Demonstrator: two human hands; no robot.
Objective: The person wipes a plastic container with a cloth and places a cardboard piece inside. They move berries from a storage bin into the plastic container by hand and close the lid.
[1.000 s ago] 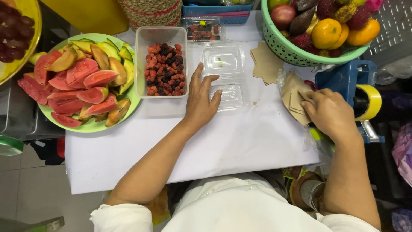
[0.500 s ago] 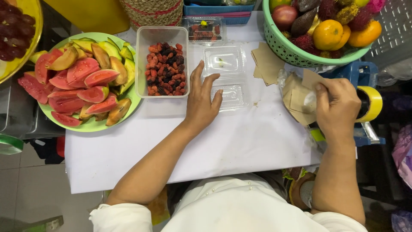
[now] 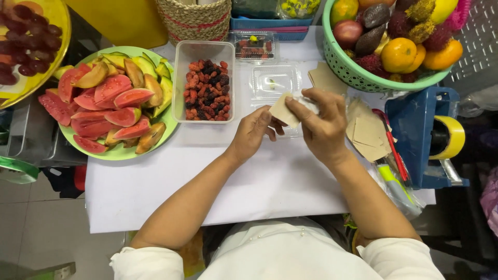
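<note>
Paper square point(image 3: 283, 110) pinched between both hands, left hand point(image 3: 252, 135) and right hand point(image 3: 321, 127) each grasping it; clear clamshell box point(image 3: 275, 83) just beyond, berry tub point(image 3: 204, 83) beyond left.

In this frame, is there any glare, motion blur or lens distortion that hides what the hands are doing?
Head view: even, soft light, only faint shadows under the left hand and right hand; both look sharp, as does the tan paper square pinched between them. Mild glare on the clear plastic tray. Wide-angle bending shows toward the edges, at the green basket.
</note>
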